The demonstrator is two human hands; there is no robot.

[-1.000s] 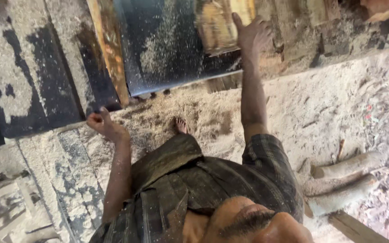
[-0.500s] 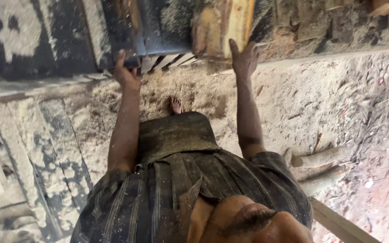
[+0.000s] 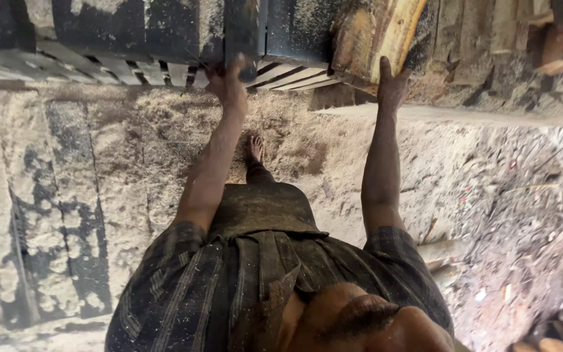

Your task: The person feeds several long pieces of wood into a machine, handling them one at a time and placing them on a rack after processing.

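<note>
Seen from above the person's own head, both bare arms reach forward to the dark machine bed (image 3: pixel 164 26) across the top of the view. The left hand (image 3: pixel 229 81) is curled at the lower edge of a dark upright piece (image 3: pixel 245 32) just above the slatted rollers (image 3: pixel 288 75); the fingers look closed on that edge, though the grip itself is partly hidden by the hand. The right hand (image 3: pixel 392 81) is spread flat, fingers straight and pointing up, pressed against the lower end of a pale wooden plank (image 3: pixel 386 36) that lies tilted on the bed, its bright cut edge running up and to the right. The two hands are well apart, with the roller slats between them. Below the bed's edge lies open ground thick with sawdust (image 3: pixel 294 137), where one bare foot (image 3: pixel 255 148) stands. Worn grey boards (image 3: pixel 53 195) run down the left side; scraps and wood offcuts (image 3: pixel 542 215) clutter the right.
</note>
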